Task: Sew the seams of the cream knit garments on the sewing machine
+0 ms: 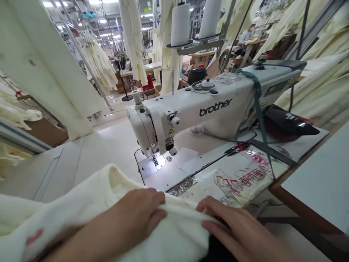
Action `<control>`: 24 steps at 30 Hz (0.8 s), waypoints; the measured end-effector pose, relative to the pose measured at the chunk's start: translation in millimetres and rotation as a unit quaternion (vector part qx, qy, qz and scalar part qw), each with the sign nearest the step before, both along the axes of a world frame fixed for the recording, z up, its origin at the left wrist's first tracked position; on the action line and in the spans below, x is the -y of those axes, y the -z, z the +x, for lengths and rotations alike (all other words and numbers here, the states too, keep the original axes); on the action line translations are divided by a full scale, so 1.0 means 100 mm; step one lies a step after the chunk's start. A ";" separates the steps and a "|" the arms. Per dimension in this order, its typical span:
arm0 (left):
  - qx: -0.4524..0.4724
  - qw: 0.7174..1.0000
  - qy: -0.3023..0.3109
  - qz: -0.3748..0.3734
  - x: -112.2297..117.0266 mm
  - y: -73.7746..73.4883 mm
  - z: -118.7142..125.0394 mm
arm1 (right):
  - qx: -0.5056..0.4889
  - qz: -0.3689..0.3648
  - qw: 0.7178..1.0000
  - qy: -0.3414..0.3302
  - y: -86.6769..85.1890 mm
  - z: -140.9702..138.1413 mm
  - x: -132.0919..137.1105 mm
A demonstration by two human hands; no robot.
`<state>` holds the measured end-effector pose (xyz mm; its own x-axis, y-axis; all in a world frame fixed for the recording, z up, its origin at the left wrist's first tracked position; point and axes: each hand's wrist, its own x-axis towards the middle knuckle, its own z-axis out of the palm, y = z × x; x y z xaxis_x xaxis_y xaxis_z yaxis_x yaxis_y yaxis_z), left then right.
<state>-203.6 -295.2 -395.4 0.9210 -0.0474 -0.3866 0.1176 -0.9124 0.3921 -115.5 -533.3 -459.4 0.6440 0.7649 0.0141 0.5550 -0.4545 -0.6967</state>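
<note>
A cream-coloured piece of fabric (81,196), which looks like part of a garment, lies across the front of the table and spreads to the left. My left hand (136,214) pinches its edge between thumb and fingers. Further right, my right hand (231,225) grips the same edge, stretching it between the two hands. Both hands are somewhat blurred. Beyond them stands a white sewing machine (185,105) marked "brother". Its lit needle and presser foot (156,160) are above the metal plate, with no fabric under them.
Red-handled snips (241,146) and a dark tool with a black tip (294,123) lie right of the machine. Printed plastic (245,180) covers the table's front edge. Thread cones (180,25) stand behind. Cream garments (95,58) hang around, and a person (247,33) sits far back.
</note>
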 end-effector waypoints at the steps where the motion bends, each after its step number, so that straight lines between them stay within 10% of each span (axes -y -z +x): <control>1: -0.015 1.000 -0.003 0.014 -0.02 0.03 0.06 | -0.015 -0.028 0.999 -0.016 0.01 0.05 -0.06; 11: -0.143 0.990 -0.017 0.002 -0.19 -0.37 0.19 | -0.116 0.030 0.989 -0.090 -0.15 0.22 -0.24; 18: -0.049 0.980 -0.047 0.186 0.04 -0.08 0.29 | -0.053 -0.079 0.992 -0.078 -0.06 0.34 -0.47; 24: 0.052 0.994 0.041 0.091 0.19 0.16 0.32 | -0.041 -0.045 0.994 -0.088 -0.11 0.38 -0.51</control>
